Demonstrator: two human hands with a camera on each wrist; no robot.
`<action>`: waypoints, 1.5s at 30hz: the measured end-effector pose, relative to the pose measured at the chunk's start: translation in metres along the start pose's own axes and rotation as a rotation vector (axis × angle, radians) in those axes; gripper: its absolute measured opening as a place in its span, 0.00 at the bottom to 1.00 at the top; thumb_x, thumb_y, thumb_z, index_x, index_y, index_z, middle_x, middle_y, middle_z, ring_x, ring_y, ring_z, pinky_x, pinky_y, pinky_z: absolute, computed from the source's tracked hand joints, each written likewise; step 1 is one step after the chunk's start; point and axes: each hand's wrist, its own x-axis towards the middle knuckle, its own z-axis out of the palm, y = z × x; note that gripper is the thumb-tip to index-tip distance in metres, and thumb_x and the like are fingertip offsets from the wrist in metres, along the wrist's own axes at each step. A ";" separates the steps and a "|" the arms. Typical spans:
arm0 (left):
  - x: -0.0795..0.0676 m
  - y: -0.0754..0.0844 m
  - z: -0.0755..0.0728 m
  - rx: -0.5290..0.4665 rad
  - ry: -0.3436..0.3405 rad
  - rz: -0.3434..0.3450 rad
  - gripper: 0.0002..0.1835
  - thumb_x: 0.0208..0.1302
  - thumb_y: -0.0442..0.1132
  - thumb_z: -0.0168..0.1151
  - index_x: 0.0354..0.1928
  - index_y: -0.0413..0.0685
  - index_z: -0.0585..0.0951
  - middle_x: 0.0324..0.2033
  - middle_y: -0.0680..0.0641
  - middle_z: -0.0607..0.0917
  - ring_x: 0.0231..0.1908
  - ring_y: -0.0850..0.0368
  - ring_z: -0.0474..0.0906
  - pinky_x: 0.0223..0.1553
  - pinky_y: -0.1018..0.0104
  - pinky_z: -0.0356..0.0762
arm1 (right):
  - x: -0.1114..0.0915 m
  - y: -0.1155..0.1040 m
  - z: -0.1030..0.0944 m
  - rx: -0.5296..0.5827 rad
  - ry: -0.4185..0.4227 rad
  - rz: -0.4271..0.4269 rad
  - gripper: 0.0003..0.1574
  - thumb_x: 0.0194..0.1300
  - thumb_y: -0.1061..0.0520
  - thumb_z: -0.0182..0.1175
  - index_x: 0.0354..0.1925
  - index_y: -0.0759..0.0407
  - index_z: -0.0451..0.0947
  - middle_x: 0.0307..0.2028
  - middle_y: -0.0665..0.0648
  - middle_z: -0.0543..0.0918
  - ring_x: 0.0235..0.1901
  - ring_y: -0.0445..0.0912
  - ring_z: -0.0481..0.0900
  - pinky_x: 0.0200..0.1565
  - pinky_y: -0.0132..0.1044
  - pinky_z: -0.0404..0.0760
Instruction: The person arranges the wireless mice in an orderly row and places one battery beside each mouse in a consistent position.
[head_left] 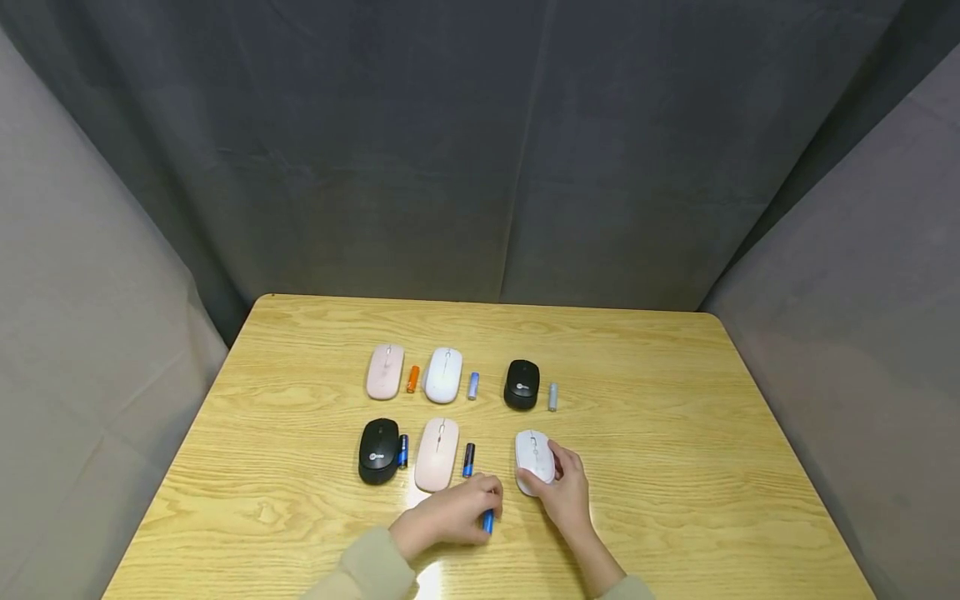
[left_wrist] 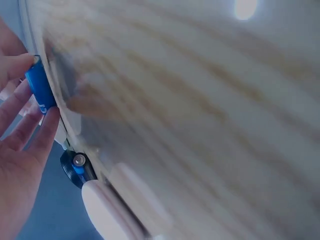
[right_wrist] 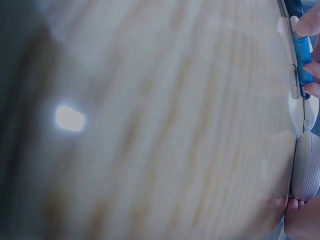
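My left hand (head_left: 456, 510) pinches a blue battery (head_left: 488, 522) between thumb and fingers, low over the near part of the table. In the left wrist view the thumb presses one end of this battery (left_wrist: 40, 85) and fingertips the other. To its right, my right hand (head_left: 567, 493) grips a white computer mouse (head_left: 533, 455) by its sides, thumb on the left and fingers on the right. The ribbed side of that mouse (right_wrist: 306, 165) shows in the right wrist view. Just beyond the left hand lies a black-and-blue battery (head_left: 468, 460), beside a pink mouse (head_left: 437, 455).
A black mouse (head_left: 378, 451) has a blue battery (head_left: 403, 451) close beside it. The far row holds a pink mouse (head_left: 386, 372), orange battery (head_left: 413, 379), white mouse (head_left: 443, 375), lavender battery (head_left: 473, 386), black mouse (head_left: 522, 384) and grey battery (head_left: 552, 397) on the wooden table (head_left: 675, 467).
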 end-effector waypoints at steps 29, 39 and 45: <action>-0.002 -0.014 -0.016 -0.007 0.029 -0.052 0.28 0.45 0.42 0.69 0.53 0.51 0.76 0.52 0.53 0.74 0.54 0.59 0.68 0.57 0.68 0.65 | 0.000 0.001 0.001 -0.014 0.011 -0.011 0.47 0.43 0.50 0.73 0.59 0.69 0.67 0.49 0.64 0.71 0.45 0.51 0.72 0.46 0.42 0.75; -0.021 -0.057 -0.047 -0.106 0.083 -0.347 0.42 0.39 0.41 0.70 0.62 0.50 0.68 0.63 0.45 0.64 0.64 0.49 0.57 0.60 0.51 0.60 | 0.002 0.001 0.002 -0.023 0.005 0.004 0.48 0.43 0.50 0.73 0.59 0.68 0.66 0.49 0.64 0.71 0.45 0.51 0.72 0.48 0.43 0.74; -0.029 -0.069 -0.046 -0.195 0.052 -0.394 0.40 0.39 0.38 0.70 0.61 0.49 0.69 0.65 0.43 0.61 0.65 0.45 0.54 0.59 0.51 0.62 | 0.001 0.002 0.002 -0.030 0.009 -0.007 0.48 0.43 0.50 0.73 0.59 0.69 0.66 0.48 0.64 0.71 0.45 0.51 0.72 0.48 0.43 0.75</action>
